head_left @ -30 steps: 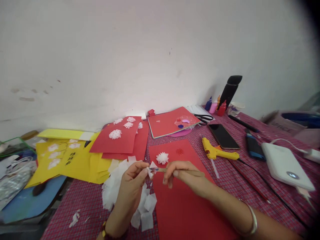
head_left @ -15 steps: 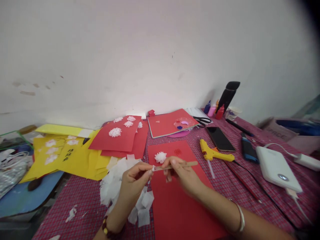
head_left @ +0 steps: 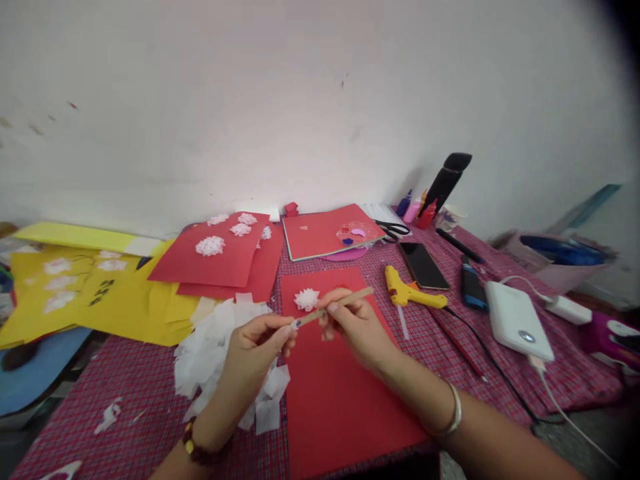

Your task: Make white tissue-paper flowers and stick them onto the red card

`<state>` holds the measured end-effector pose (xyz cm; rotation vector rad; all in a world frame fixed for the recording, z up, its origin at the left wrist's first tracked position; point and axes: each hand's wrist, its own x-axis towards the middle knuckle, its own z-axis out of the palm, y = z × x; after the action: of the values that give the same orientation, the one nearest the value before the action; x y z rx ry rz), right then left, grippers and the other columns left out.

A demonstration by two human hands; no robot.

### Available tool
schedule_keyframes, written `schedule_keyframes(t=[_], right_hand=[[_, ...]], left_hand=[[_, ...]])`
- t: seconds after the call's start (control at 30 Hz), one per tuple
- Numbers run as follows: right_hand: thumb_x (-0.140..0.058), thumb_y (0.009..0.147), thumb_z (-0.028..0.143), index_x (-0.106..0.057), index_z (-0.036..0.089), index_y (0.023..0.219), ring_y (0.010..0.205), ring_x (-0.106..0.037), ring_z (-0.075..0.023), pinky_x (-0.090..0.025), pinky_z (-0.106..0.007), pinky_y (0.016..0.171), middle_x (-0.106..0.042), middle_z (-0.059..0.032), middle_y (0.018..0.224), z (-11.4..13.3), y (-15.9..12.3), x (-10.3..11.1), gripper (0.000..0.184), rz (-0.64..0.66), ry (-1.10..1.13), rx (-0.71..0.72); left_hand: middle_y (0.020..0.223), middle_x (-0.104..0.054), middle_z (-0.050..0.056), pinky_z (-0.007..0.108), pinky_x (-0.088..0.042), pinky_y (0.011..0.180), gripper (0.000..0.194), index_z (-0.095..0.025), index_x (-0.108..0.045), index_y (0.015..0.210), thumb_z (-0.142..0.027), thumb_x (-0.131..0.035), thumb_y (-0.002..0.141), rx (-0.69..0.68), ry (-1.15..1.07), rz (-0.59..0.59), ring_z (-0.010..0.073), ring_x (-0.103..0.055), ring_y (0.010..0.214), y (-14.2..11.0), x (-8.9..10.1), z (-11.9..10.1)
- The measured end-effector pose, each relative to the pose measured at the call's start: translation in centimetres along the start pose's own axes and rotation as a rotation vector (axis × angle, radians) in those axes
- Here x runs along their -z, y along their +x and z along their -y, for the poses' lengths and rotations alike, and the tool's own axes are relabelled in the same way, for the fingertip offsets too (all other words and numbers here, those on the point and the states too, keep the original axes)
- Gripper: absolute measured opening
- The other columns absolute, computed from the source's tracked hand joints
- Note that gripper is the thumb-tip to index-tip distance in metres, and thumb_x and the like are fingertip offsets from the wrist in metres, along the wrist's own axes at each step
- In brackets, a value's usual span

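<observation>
Black writing [head_left: 101,292] is seen on the yellow paper [head_left: 145,310], but it is too small to be read. The round screen [head_left: 527,337] on the white box [head_left: 513,313] cannot be read either. A bit of white paper [head_left: 295,325] is pinched between the left hand's [head_left: 260,347] thumb and finger. A wooden stick [head_left: 357,295] is held in the right hand's [head_left: 357,327] curled fingers, its tip put to the bit. Both are held over a big red sheet [head_left: 340,407], near a puffy white flower [head_left: 307,299]. The table is covered by a checked cloth [head_left: 135,380]. The pale wall [head_left: 250,100] is marked with little spots [head_left: 73,105].
</observation>
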<state>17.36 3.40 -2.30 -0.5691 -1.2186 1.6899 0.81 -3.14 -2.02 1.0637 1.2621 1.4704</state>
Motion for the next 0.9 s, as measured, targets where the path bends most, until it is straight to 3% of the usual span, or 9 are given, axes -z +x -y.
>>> schedule_keyframes(t=[0.13,0.23,0.3,0.43,0.5,0.6,0.7,0.8,0.9], right_hand=[[-0.063,0.076,0.035,-0.061,0.016,0.079,0.041,-0.055,-0.0067,-0.05,-0.02,0.046,-0.066,0.0009,0.063,-0.7,0.1,-0.4,0.02,-0.006,0.211,-0.218],[-0.065,0.073,0.039,-0.06,0.014,0.077,0.036,-0.053,-0.0066,-0.049,-0.02,0.042,-0.066,0.0002,0.06,-1.0,0.2,-0.3,0.026,-0.012,0.22,-0.272],[-0.065,0.073,0.04,-0.059,0.014,0.074,0.033,-0.049,-0.0062,-0.047,-0.019,0.038,-0.064,0.0014,0.055,-0.8,0.5,0.0,0.027,-0.04,0.199,-0.257],[-0.064,0.073,0.039,-0.056,0.016,0.072,0.033,-0.044,-0.0046,-0.04,-0.017,0.037,-0.057,0.0053,0.05,1.1,2.5,1.8,0.025,-0.2,0.11,-0.067],[-0.062,0.074,0.04,-0.053,0.017,0.071,0.033,-0.041,-0.0045,-0.037,-0.018,0.036,-0.054,0.0068,0.049,2.0,4.1,3.2,0.025,-0.285,0.021,0.019],[-0.056,0.077,0.04,-0.049,0.018,0.069,0.035,-0.038,-0.0059,-0.03,-0.019,0.035,-0.048,0.0071,0.049,2.6,6.7,5.2,0.025,-0.319,-0.281,0.101],[-0.047,0.083,0.04,-0.048,0.019,0.07,0.039,-0.039,-0.0083,-0.029,-0.021,0.04,-0.045,0.0057,0.048,2.3,8.4,6.4,0.025,-0.272,-0.655,0.191],[-0.042,0.086,0.037,-0.046,0.018,0.067,0.049,-0.043,-0.0106,-0.031,-0.022,0.049,-0.048,0.0024,0.054,1.6,8.8,7.4,0.026,-0.257,-0.969,0.284],[-0.039,0.087,0.034,-0.044,0.019,0.066,0.052,-0.043,-0.0115,-0.029,-0.022,0.051,-0.048,0.0014,0.056,1.1,8.5,8.2,0.026,-0.278,-1.188,0.271]], left_hand=[[0.073,-0.069,0.004,0.027,-0.051,0.061,0.013,-0.02,-0.07,0.083,-0.016,-0.061,0.074,-0.452,0.469,0.018,0.0151,-0.062,0.064,-0.3,0.6,-0.2],[0.088,-0.071,0.005,0.031,-0.051,0.079,0.029,-0.023,-0.067,0.098,-0.008,-0.059,0.075,-0.825,0.764,0.053,0.0185,-0.064,0.083,-0.4,1.1,0.5],[0.097,-0.069,0.006,0.032,-0.049,0.084,0.04,-0.022,-0.059,0.112,-0.005,-0.056,0.076,-0.939,0.874,0.101,0.0188,-0.062,0.091,-0.4,1.1,1.0],[0.113,-0.06,0.011,0.038,-0.046,0.089,0.049,-0.018,-0.042,0.127,-0.014,-0.054,0.08,-0.806,0.992,0.046,0.022,-0.055,0.104,0.0,0.8,1.5],[0.112,-0.059,0.011,0.039,-0.046,0.089,0.04,-0.017,-0.047,0.122,-0.018,-0.052,0.082,-0.701,1.04,0.047,0.0228,-0.054,0.104,0.2,0.7,1.6],[0.096,-0.063,0.007,0.035,-0.049,0.08,0.02,-0.019,-0.059,0.099,-0.018,-0.046,0.084,-0.626,1.099,0.22,0.0204,-0.058,0.09,-0.1,0.6,1.9],[0.085,-0.064,0.005,0.033,-0.049,0.072,0.019,-0.019,-0.062,0.088,-0.016,-0.044,0.084,-0.57,1.133,0.388,0.0189,-0.059,0.078,-0.7,0.1,2.3],[0.083,-0.062,0.005,0.033,-0.048,0.071,0.02,-0.019,-0.062,0.083,-0.012,-0.044,0.081,-0.515,1.166,0.492,0.0195,-0.058,0.077,-1.1,-0.2,2.7],[0.088,-0.061,0.006,0.034,-0.046,0.074,0.02,-0.019,-0.061,0.08,-0.01,-0.043,0.08,-0.467,1.182,0.565,0.0202,-0.056,0.082,-1.2,-0.2,2.8]])
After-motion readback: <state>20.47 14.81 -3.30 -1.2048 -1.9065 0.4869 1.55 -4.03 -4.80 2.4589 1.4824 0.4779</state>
